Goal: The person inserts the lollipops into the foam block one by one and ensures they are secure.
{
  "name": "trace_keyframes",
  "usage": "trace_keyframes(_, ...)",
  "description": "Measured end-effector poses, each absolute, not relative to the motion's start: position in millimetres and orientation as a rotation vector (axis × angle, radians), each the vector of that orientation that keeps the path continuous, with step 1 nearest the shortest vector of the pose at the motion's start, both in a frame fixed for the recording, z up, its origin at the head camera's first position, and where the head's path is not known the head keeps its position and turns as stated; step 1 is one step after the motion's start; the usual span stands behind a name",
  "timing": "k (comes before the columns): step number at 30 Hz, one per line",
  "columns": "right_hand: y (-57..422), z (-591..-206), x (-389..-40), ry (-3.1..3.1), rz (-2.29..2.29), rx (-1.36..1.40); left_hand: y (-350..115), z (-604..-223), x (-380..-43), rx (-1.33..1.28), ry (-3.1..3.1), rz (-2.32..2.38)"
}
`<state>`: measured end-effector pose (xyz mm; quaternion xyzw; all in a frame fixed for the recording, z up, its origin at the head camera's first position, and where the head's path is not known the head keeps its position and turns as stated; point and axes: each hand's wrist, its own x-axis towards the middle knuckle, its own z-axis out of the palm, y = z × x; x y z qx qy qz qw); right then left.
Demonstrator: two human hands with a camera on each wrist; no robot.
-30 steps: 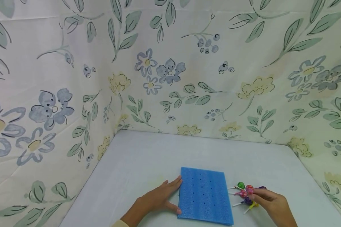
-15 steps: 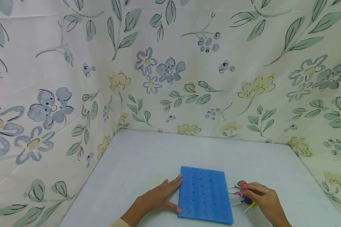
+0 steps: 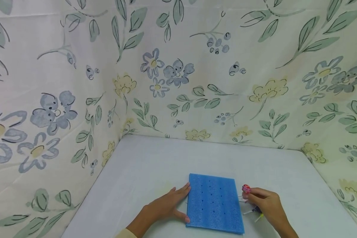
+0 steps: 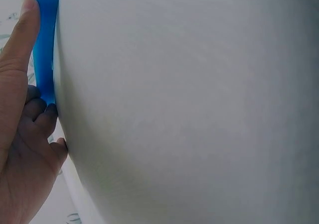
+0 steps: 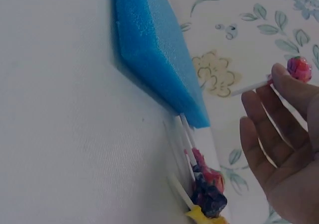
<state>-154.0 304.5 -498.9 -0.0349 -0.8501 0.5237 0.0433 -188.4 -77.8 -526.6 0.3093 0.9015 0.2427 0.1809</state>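
Note:
A blue foam block (image 3: 214,205) with rows of small dark holes lies flat on the white table. My left hand (image 3: 166,206) rests against its left edge, fingers spread and thumb at the near corner. In the left wrist view, the thumb and fingers lie along the block's blue side (image 4: 46,45). My right hand (image 3: 269,203) pinches a lollipop (image 3: 246,188) with a red and pink wrapper, just right of the block. The right wrist view shows its white stick (image 5: 251,88) pointing away from the thumb, the other fingers half extended.
Several wrapped lollipops (image 5: 209,196), dark, pink and yellow, lie on the table (image 3: 154,158) beside the block's right edge, partly hidden under my right hand in the head view. Floral cloth (image 3: 178,109) hangs around the table's back and sides.
My right hand has picked the red and pink lollipop from the pile and carried it left and up, toward the foam block. The left hand stays put.

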Motion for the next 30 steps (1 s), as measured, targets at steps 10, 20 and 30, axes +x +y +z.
trace_keyframes(10,287,-502,-163,-2.513,1.695,0.048,-80,-527,-189,0.863,2.538,0.695)
trace_keyframes(20,268,-509,-171,-2.486,1.813,0.052,-79,-528,-190,0.856,2.543,0.674)
trace_keyframes(30,252,-511,-177,-2.490,1.864,0.010,-80,-528,-190,0.856,2.535,0.705)
